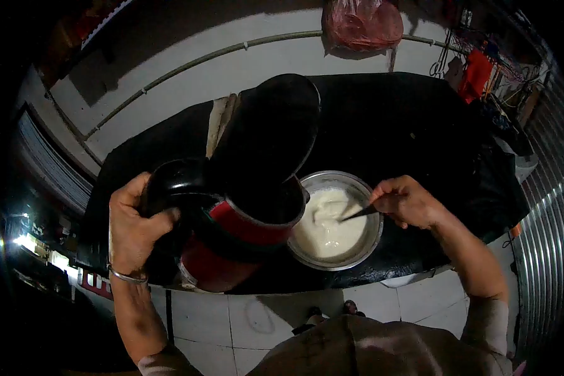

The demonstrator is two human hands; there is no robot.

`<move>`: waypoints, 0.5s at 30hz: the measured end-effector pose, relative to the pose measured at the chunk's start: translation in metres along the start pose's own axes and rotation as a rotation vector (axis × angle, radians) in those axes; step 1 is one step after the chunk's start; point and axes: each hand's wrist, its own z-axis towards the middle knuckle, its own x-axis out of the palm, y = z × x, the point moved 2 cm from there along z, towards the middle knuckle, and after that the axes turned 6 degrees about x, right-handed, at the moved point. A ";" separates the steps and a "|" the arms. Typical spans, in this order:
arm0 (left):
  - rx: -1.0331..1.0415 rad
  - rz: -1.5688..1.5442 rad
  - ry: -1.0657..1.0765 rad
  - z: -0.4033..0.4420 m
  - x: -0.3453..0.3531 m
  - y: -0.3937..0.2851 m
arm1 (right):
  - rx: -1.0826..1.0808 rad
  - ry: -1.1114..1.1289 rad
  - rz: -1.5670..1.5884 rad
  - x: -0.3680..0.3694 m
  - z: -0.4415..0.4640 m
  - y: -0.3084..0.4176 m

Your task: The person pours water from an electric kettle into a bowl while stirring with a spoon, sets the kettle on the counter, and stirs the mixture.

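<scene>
My left hand (141,216) is wrapped round the black handle of a red and black pot-like container (235,254), which tilts toward the bowl with its dark lid (282,119) raised. Just right of its rim, a round metal bowl (365,254) holds a pale, creamy mixture (332,235). Between the fingers of my right hand (398,202) is a dark utensil (360,214), whose tip reaches into the mixture. Whatever is inside the container is too dark to make out.
A black-covered table (388,131) lies under the bowl. Behind it, a pinkish plastic bag (363,25) hangs at the wall. A red cloth (475,75) and tangled cords are at the back right, beside corrugated metal (548,238). Bright light shows at the far left.
</scene>
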 end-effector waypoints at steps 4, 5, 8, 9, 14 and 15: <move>-0.031 -0.017 0.033 0.001 -0.003 -0.001 | 0.055 -0.093 0.014 -0.023 0.000 -0.002; -0.028 0.004 0.039 0.001 -0.004 0.000 | 0.056 -0.095 0.013 -0.018 0.003 -0.002; -0.014 0.041 0.041 0.001 -0.003 0.000 | -0.049 0.020 0.047 0.000 0.006 -0.005; -0.012 0.055 0.038 0.001 -0.003 0.000 | -0.051 0.020 0.050 -0.004 0.003 -0.004; -0.027 0.003 0.005 0.001 0.001 -0.003 | 0.032 -0.093 -0.050 -0.014 0.000 0.000; -0.027 0.011 -0.011 0.002 0.002 -0.004 | 0.021 -0.103 -0.028 -0.009 0.004 0.001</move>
